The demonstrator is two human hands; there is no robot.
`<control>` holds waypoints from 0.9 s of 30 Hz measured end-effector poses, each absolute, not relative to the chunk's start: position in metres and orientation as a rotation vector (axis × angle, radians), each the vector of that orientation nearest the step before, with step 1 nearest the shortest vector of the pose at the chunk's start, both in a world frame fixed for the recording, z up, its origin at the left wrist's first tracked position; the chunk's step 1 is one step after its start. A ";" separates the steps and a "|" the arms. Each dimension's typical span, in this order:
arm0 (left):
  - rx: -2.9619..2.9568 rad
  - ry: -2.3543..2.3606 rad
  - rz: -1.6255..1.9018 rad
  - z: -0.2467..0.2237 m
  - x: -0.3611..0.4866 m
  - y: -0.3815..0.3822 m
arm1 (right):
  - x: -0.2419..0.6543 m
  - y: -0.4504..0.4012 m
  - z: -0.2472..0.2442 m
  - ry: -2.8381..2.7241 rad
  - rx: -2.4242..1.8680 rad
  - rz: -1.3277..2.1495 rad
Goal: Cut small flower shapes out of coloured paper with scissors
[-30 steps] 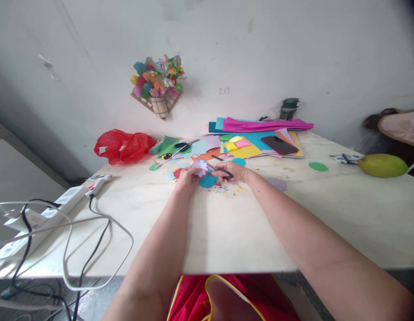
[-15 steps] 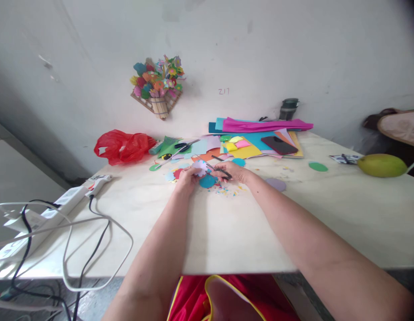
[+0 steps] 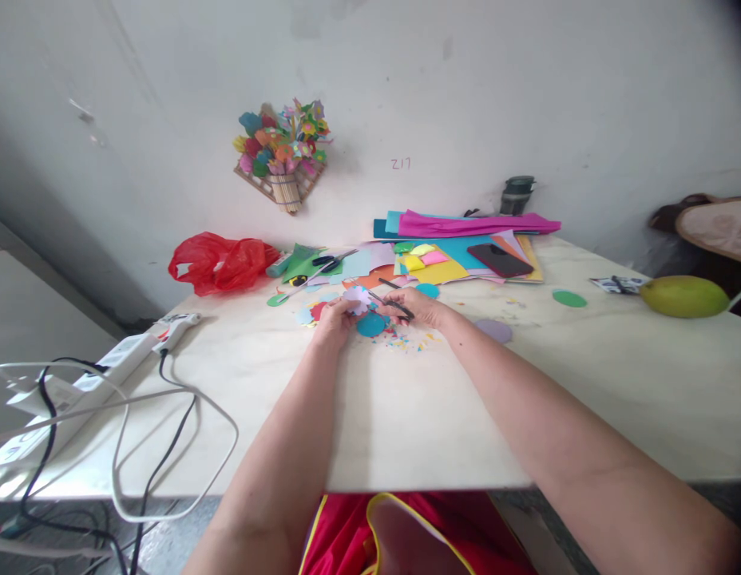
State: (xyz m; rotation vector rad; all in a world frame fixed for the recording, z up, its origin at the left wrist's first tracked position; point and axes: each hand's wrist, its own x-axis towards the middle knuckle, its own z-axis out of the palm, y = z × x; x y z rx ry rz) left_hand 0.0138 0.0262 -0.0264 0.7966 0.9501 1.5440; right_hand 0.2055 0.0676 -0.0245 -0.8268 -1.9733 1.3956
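My left hand [image 3: 338, 315] is closed on a pale lilac paper flower [image 3: 357, 299] with a scalloped edge. My right hand [image 3: 414, 307] grips a pair of scissors with dark handles [image 3: 400, 308], their blades pointing left at the flower's right edge. Below the flower, a blue paper circle [image 3: 371, 324] lies on the table. Small coloured paper scraps [image 3: 406, 343] are scattered in front of my right hand. Beside my left hand, a red paper piece [image 3: 317, 311] and other cut shapes lie partly hidden. Another blue circle [image 3: 428, 291] sits behind my right hand.
Coloured sheets [image 3: 448, 267] and a phone [image 3: 500, 260] lie at the back. A second pair of scissors [image 3: 328, 261] is near a red plastic bag [image 3: 220, 262]. Power strips [image 3: 116, 359] with loose cables stand at left. At right are a green circle [image 3: 569, 298] and a yellow-green fruit [image 3: 683, 296].
The lilac flower and my left hand have shifted very slightly left. The scissors remain close to its edge, and everything else looks the same.
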 end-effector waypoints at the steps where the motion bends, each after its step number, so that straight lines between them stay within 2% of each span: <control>1: 0.792 0.952 1.548 -0.027 0.013 0.026 | 0.206 0.068 -0.025 -1.975 -0.824 1.396; 27: 0.728 0.942 1.607 -0.025 0.010 0.028 | 0.207 0.057 -0.016 -1.946 -0.897 1.437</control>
